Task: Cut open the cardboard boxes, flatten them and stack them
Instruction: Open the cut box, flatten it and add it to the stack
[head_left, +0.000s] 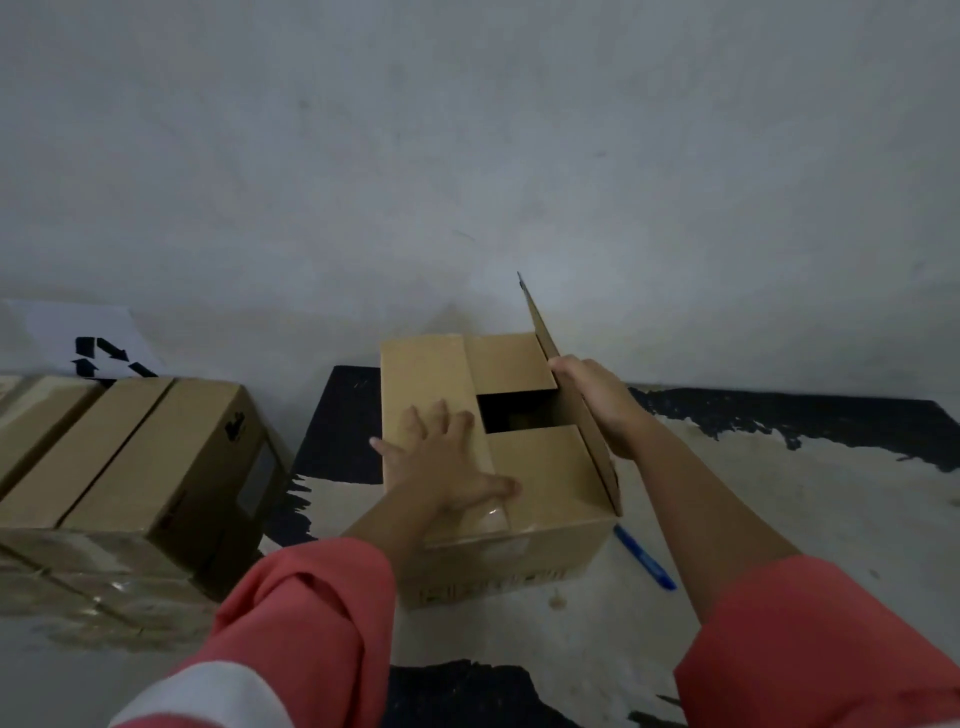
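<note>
Brown box (540, 467) upright on the floor (779, 519); right flap raised, left flap flat, dark gap between; closed boxes (130, 457) stand left.

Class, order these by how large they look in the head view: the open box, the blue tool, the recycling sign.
1. open box
2. recycling sign, partly hidden and farther away
3. blue tool

Single head-worn view, looking forward and down, close over the box (540, 467), wall beyond
</note>
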